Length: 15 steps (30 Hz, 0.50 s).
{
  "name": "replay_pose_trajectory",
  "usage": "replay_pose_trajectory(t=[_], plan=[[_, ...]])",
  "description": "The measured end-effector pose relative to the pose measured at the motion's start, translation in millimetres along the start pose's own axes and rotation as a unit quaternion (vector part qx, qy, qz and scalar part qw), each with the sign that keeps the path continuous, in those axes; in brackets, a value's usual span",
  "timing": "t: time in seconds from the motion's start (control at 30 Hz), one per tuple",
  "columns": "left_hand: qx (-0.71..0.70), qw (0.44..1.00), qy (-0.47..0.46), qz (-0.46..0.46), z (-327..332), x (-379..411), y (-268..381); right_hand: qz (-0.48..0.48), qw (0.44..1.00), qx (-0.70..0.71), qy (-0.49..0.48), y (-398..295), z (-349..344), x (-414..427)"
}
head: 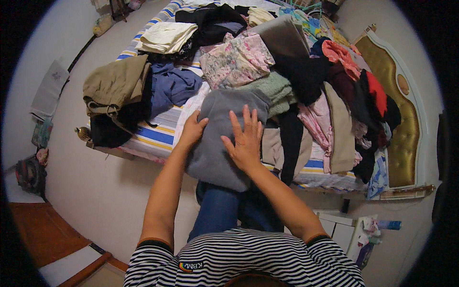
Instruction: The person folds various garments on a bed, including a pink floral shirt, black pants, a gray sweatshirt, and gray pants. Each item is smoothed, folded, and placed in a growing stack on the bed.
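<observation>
A grey folded cloth item (218, 143) lies before me, partly on the bed's edge and partly over my thigh. My left hand (195, 128) is at its left edge, thumb on top, with its fingers partly hidden; whether it grips the cloth I cannot tell. Spread out flat, my right hand (245, 140) rests on top of the cloth. Beyond it lie a folded floral cloth (236, 61) and a green fleecy fabric (279, 91). Folded khaki trousers with a drawstring (114, 80) and a blue garment (172, 88) are to the left.
Piled clothes cover much of the striped bed, including a beige garment (342, 132), a red garment (375, 95) and folded white cloth (166, 37). A gold padded headboard (400, 118) stands at right. Below it is a white cabinet (335, 229). A bag (30, 175) is at far left.
</observation>
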<state>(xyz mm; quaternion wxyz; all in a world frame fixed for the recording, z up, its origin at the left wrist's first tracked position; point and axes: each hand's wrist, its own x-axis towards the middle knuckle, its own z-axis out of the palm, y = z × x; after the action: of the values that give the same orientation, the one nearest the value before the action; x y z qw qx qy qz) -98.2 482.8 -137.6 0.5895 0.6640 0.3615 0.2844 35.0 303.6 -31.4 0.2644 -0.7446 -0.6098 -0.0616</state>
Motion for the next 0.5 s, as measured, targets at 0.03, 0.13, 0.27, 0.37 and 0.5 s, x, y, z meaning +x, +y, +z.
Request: replay_pose_trajectory(t=[0.03,0.13,0.27,0.37,0.5], plan=[[0.051,0.998,0.038,0.004,2.7,4.0,-16.1,-0.001,0.999,-0.021,-0.033,0.9,6.0,4.0],[0.188,0.977,0.097,-0.004,22.1,-0.4,-27.9,0.018,0.987,-0.091,-0.132,39.4,64.0,-9.8],[0.306,0.934,0.178,0.045,18.7,-4.0,-27.2,0.019,0.985,-0.075,-0.155,53.7,76.8,-7.6],[0.226,0.963,0.115,-0.090,9.1,-5.9,-16.3,0.002,0.991,-0.052,-0.120,51.0,70.5,-9.3],[-0.025,0.967,-0.040,-0.249,-1.3,-20.3,10.2,0.161,0.971,0.157,0.078,66.1,48.8,-36.1]])
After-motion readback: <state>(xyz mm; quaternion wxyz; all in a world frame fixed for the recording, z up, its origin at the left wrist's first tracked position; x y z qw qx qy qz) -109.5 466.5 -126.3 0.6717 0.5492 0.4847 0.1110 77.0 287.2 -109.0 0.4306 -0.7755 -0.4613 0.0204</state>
